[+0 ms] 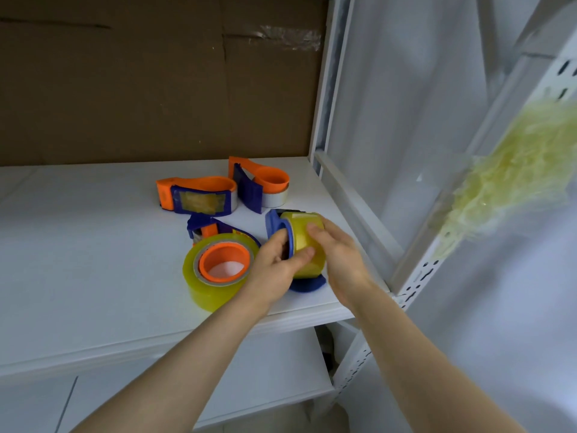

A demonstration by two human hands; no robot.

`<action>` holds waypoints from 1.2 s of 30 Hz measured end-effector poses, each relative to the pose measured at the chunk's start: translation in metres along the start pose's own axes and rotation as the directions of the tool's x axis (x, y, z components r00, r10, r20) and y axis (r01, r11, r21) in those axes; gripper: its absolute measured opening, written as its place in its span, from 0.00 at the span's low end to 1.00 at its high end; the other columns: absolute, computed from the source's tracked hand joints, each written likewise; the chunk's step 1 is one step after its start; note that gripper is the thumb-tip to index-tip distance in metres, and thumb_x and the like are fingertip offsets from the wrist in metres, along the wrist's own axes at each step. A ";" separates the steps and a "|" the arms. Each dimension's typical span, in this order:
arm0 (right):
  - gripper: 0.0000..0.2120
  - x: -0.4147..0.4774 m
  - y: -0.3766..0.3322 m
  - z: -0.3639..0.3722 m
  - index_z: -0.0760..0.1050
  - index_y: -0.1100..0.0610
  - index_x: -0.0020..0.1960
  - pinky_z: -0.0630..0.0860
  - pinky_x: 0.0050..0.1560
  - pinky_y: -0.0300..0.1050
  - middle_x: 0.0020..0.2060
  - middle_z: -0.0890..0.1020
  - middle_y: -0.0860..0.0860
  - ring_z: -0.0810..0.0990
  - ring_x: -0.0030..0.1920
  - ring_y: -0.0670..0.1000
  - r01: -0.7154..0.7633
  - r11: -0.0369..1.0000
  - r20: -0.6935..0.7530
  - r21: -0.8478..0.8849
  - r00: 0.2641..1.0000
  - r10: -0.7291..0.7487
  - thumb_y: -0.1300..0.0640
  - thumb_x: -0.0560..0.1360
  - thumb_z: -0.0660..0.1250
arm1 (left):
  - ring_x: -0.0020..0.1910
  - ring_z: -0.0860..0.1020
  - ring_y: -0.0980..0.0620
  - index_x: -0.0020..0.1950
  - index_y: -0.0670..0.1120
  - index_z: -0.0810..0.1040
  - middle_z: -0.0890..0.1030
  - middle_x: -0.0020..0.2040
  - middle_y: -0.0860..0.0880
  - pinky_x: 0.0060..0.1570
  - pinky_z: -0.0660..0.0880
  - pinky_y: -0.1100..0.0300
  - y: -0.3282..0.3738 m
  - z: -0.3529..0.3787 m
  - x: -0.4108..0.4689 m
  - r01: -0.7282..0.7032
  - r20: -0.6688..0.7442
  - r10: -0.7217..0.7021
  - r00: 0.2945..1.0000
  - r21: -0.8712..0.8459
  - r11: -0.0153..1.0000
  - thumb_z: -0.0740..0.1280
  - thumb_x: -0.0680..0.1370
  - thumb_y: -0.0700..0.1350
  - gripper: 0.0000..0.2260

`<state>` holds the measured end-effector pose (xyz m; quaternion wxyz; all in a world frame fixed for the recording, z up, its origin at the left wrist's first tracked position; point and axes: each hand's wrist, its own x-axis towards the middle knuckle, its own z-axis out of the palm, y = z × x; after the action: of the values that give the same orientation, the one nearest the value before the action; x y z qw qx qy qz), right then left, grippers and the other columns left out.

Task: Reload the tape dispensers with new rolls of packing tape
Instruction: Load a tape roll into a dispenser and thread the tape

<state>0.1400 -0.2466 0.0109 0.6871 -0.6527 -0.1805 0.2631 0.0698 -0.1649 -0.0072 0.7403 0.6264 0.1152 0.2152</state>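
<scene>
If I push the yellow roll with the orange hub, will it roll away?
Probably not: the yellow roll lies flat on the white shelf, so it should slide. Its thick winding suggests some heft; the glossy surface may slip.

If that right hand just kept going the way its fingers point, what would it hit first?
The right hand grips the yellow tape roll; past it, probably the orange dispenser behind, though depth is unclear.

We look at a white shelf [78, 245] backed by brown cardboard [125, 89], with a clear tape patch [281, 37] near its top. At right stands a slotted white upright [421, 276] with a crumpled yellowish wad [515, 170] clinging to it. A lower shelf [265, 370] sits beneath.
</scene>
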 end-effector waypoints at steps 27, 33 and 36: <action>0.09 0.035 -0.049 -0.017 0.72 0.59 0.57 0.73 0.53 0.53 0.54 0.78 0.57 0.77 0.52 0.60 0.374 0.094 0.325 -0.923 0.885 -0.334 0.58 0.80 0.56 | 0.42 0.76 0.50 0.48 0.36 0.78 0.78 0.41 0.43 0.48 0.74 0.54 0.000 0.003 0.003 0.069 -0.217 -0.049 0.975 0.084 0.994 0.66 0.75 0.56 0.21; 0.07 0.046 -0.050 -0.026 0.71 0.61 0.55 0.74 0.51 0.52 0.51 0.78 0.58 0.76 0.51 0.59 0.345 0.169 0.293 -0.923 0.917 -0.270 0.62 0.79 0.57 | 0.45 0.78 0.50 0.43 0.44 0.79 0.81 0.44 0.44 0.47 0.74 0.61 0.005 0.004 0.003 0.130 -0.184 -0.128 0.975 -0.003 0.992 0.65 0.77 0.43 0.05; 0.06 0.052 -0.044 -0.029 0.71 0.61 0.53 0.76 0.49 0.54 0.48 0.79 0.60 0.79 0.47 0.61 0.290 0.228 0.230 -0.929 0.939 -0.256 0.63 0.78 0.57 | 0.43 0.78 0.48 0.47 0.38 0.80 0.81 0.43 0.41 0.46 0.75 0.57 0.005 0.005 0.005 0.119 -0.211 -0.113 0.971 0.017 0.993 0.68 0.75 0.46 0.11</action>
<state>0.2041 -0.2397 0.0474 0.1924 -0.8860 -0.4217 -0.0119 0.0757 -0.1658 -0.0005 0.7259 0.6034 0.2321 0.2347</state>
